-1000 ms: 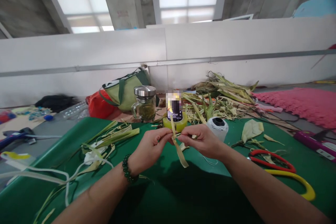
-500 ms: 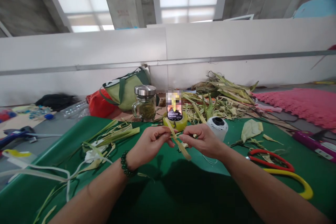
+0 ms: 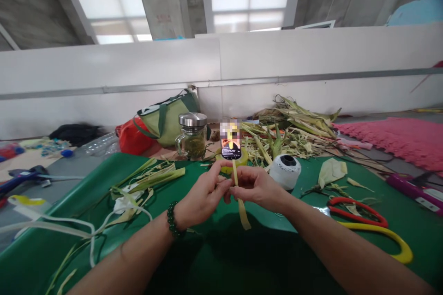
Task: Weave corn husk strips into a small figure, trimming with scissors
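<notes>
A narrow pale-yellow corn husk strip (image 3: 244, 217) stands nearly upright between my two hands, its wider end hanging toward me. My left hand (image 3: 205, 196), with a green bead bracelet on the wrist, is closed at the strip, its index finger reaching across toward the top. From the other side, my right hand (image 3: 259, 187) pinches the strip between thumb and fingers. The fingertips of both hands meet, so the exact grip is partly hidden. Just behind them, a phone (image 3: 230, 140) leans upright against a roll of yellow tape (image 3: 241, 156). A white thread cone (image 3: 285, 173) stands beyond my right hand.
Scissors (image 3: 360, 212) with red and yellow handles lie right on the green mat (image 3: 297, 267). Husk leaves (image 3: 152, 177) and a white cable (image 3: 92, 235) lie left. A glass mug (image 3: 193, 140), a green bag (image 3: 169, 120) and a husk pile (image 3: 301, 122) stand behind.
The husk strip has turned from slanting to nearly upright and come slightly lower. My hands have drawn together, the left moving right and the right moving left, with fingertips now meeting.
</notes>
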The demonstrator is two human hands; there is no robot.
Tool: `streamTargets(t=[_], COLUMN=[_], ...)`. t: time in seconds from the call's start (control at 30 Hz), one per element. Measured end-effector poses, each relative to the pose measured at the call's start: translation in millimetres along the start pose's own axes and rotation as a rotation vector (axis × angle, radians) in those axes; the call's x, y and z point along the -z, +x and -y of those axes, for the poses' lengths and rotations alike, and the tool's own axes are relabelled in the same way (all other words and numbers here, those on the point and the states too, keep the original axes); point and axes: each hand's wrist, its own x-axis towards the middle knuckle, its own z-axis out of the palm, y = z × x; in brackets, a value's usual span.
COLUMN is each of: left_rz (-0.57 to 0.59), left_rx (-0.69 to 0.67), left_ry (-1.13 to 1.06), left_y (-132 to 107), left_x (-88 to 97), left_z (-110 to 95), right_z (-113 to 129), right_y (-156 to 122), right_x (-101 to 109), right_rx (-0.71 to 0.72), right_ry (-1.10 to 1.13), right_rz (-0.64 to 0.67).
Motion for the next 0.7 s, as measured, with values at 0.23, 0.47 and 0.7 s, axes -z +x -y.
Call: streamTargets(t=[0.23,0.47,0.7], left_rz=[-0.057,-0.128,-0.002], left_rx=[-0.020,-0.054,0.010], left_ry=[0.001,0.018,0.254], left_y=[-3.0,3.1,1.5], left_x=[-4.8,9.6,1.0], left_z=[-4.4,-3.0,-6.1], right_z=[0.0,-1.3,-0.8], right_y=[-0.3,4.9,6.7], right_x=[0.4,9.8,11.2], right_rx=[-0.071,-0.277,-0.294], right_ry=[0.094,0.335,0.500], right_rz=[-0.128,-0.201,-0.119])
